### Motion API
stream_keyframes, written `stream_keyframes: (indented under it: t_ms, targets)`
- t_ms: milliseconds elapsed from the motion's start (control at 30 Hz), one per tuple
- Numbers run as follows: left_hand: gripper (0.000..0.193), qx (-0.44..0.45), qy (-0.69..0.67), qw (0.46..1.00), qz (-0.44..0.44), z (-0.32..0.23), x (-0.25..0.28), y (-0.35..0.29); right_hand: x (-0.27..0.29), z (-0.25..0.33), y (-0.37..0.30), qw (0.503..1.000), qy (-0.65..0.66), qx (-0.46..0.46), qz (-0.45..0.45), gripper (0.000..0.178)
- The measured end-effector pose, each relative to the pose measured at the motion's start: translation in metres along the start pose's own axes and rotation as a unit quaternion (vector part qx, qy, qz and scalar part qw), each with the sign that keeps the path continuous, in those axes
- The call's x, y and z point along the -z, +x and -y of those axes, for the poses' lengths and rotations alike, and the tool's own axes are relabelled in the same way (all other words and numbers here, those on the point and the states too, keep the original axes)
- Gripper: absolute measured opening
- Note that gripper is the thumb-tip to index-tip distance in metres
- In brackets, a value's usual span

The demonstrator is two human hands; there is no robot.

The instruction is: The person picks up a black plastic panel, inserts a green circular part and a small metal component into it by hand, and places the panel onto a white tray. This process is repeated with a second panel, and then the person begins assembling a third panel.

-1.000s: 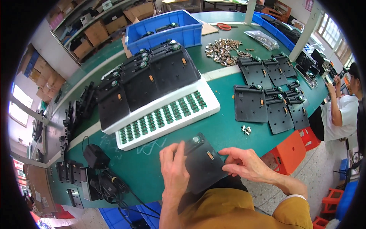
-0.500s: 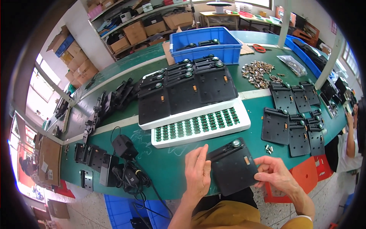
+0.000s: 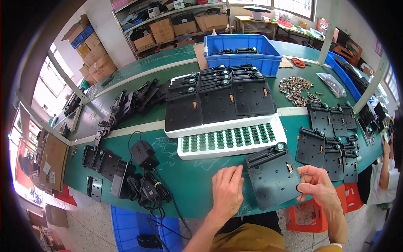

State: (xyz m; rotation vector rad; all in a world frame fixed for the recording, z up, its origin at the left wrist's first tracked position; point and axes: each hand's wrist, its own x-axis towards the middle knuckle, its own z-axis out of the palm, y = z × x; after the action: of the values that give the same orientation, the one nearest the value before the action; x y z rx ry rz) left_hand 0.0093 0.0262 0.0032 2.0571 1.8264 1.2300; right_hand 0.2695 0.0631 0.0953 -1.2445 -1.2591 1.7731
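A flat black plastic plate [image 3: 273, 182] is held tilted over the table's near edge. It carries a long raised bar along its top edge, a round greenish-silver piece at one corner and a small copper-coloured part near its right side. My right hand [image 3: 317, 187] pinches the plate's right edge, with a small dark round spot by the thumb tip. Left of the plate, my left hand [image 3: 228, 191] is closed, fingers curled and together, apart from the plate. Its fingertips are partly hidden, so anything in them cannot be made out.
Similar plates [image 3: 218, 98] lie stacked on white foam trays [image 3: 231, 153] holding green parts. More plates [image 3: 310, 147] lie at right, near a pile of metal cylinders [image 3: 296, 90]. A blue bin [image 3: 243, 59], red-handled scissors [image 3: 299, 63] and black adapters with cables [image 3: 147, 185] surround them.
The view has shifted, moving the scene in the picture. My left hand's fingers, upright by the plate before, are now curled lower and away from it. My right hand still holds the plate.
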Motion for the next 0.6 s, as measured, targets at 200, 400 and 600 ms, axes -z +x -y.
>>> stream_keyframes:
  t_ms: [200, 400, 600]
  targets:
    - [0.036, -0.034, 0.032, 0.999, 0.000, 0.008, -0.005, -0.004, -0.013, 0.003, 0.011, 0.999, 0.006, -0.014, 0.030, 0.038]
    - [0.046, -0.021, -0.035, 0.999, 0.014, 0.008, -0.003, -0.006, -0.026, 0.010, 0.021, 0.997, 0.001, -0.023, 0.068, 0.038]
    - [0.053, -0.018, -0.081, 0.995, 0.057, 0.015, -0.005, -0.007, -0.035, 0.011, 0.028, 0.994, -0.012, -0.034, 0.101, 0.038]
